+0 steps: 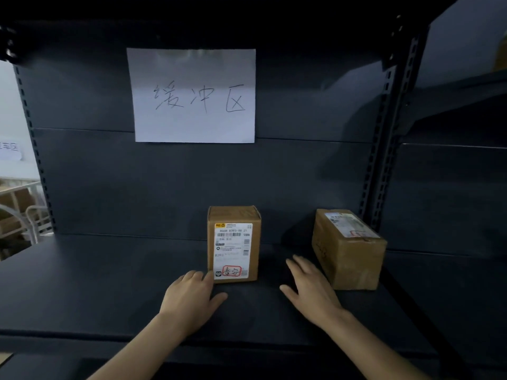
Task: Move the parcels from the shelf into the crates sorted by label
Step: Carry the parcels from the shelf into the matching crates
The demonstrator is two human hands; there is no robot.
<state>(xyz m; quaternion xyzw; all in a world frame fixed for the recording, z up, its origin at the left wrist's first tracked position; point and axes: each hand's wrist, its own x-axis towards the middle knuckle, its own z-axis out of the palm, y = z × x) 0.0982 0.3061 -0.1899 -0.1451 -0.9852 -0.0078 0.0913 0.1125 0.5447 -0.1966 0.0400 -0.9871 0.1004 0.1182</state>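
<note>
Two brown cardboard parcels stand on the dark shelf board (pixel 109 283). The upright parcel (pixel 233 244) in the middle faces me with a white shipping label bearing a red-circled handwritten mark near its bottom. The second parcel (pixel 349 259) lies to the right with its label on top. My left hand (pixel 190 300) is stretched out with its fingertips at the lower left corner of the upright parcel. My right hand (pixel 310 286) hovers with straight fingers in the gap between the two parcels, holding nothing.
A white paper sign (pixel 193 96) with handwritten characters hangs on the shelf's back panel. Perforated black uprights (pixel 384 149) frame the bay on the right. Cardboard boxes and white metal frames (pixel 19 215) show past the left edge.
</note>
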